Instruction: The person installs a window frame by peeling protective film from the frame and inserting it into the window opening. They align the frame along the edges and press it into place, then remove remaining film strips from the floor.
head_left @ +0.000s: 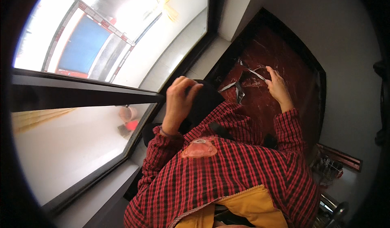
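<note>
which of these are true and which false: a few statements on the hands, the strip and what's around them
1. The right hand holds a silvery strip. True.
2. Both hands grip that strip. False: the left hand is apart from it.
3. The sleeves are plain blue. False: the sleeves are red-and-black checked.
4. A blue panel shows beyond the glass. True.
5. The strip lies over a white surface. False: the surface is dark red.
</note>
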Tool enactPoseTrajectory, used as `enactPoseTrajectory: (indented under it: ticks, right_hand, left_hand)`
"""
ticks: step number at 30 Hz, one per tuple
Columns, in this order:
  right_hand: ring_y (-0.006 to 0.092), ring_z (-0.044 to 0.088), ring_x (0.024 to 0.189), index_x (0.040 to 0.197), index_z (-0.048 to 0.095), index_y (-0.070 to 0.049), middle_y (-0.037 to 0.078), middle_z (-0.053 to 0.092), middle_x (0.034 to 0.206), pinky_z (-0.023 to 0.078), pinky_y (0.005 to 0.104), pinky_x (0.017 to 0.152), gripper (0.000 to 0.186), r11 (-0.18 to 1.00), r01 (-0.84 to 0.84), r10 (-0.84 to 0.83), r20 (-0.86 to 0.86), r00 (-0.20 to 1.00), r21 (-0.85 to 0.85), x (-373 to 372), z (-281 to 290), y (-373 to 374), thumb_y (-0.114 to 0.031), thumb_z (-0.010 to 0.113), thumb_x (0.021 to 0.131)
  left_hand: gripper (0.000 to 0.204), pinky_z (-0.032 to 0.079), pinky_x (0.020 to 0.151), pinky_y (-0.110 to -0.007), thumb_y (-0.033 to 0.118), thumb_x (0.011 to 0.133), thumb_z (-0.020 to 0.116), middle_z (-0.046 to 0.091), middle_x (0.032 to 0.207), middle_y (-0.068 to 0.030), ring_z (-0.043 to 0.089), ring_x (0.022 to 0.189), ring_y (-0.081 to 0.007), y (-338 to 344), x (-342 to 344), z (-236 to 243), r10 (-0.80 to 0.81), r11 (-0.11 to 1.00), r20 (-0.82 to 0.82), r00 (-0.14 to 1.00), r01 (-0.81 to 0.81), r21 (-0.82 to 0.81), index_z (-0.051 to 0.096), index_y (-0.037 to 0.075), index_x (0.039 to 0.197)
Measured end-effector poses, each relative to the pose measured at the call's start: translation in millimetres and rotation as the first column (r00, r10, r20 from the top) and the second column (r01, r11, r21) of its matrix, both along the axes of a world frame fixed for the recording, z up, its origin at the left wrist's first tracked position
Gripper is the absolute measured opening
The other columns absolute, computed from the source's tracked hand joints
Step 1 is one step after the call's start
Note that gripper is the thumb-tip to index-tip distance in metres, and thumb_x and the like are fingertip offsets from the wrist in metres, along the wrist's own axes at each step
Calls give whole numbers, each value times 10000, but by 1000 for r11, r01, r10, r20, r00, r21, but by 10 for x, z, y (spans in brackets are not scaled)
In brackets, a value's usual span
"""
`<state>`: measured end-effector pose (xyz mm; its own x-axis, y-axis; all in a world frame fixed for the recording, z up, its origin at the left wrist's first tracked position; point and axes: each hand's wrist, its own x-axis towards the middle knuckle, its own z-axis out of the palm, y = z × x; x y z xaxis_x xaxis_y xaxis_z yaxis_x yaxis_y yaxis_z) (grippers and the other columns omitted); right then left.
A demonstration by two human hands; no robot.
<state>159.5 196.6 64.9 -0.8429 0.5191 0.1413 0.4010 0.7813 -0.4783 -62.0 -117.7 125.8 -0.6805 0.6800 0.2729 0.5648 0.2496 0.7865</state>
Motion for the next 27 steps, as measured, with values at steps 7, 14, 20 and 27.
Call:
enactPoseTrajectory:
  ticks: [7, 14, 20, 27]
  right_hand:
    - [272, 667, 909, 1233, 574, -70, 106, 665, 927, 545, 406, 765, 431, 966, 203, -200, 32, 979, -160, 78, -359, 70, -41, 750, 841]
    - [204, 651, 720, 1320, 513, 7, 170, 658, 1029, 543, 344, 629, 633, 512, 457, -437, 237, 868, -727, 286, -1368, -659, -271, 818, 840]
    - [422, 651, 1095, 1490, 325, 78, 330, 539, 1365, 549, 460, 898, 1178, 716, 516, -100, 663, 742, -470, 415, -1728, -1873, -711, 748, 725]
    - [439, 685, 942, 1080, 576, 31, 294, 667, 957, 551, 503, 788, 453, 862, 334, 66, 739, 671, -381, 297, -1787, -2582, -145, 819, 742]
  left_hand:
    - [173, 483, 676, -293, -1, 852, 738, 595, 766, -106, 586, 695, -185, -408, -300, 450, 236, 968, -115, 965, -224, 109, 569, -17, 817]
    - [69, 520, 830, -358, -32, 874, 681, 678, 929, -113, 656, 895, -252, -1187, -669, 1100, 280, 952, -610, 741, -298, 75, 642, 13, 909]
    - [37, 501, 936, -423, -11, 917, 661, 681, 977, -131, 647, 1045, -315, -2004, -1025, 2046, -159, 885, -858, 488, -316, -343, 645, -4, 950]
    - [53, 463, 943, -343, 135, 945, 693, 713, 975, -40, 669, 1034, -214, -2618, -1277, 2641, -433, 699, -867, 246, -517, -495, 670, 88, 957]
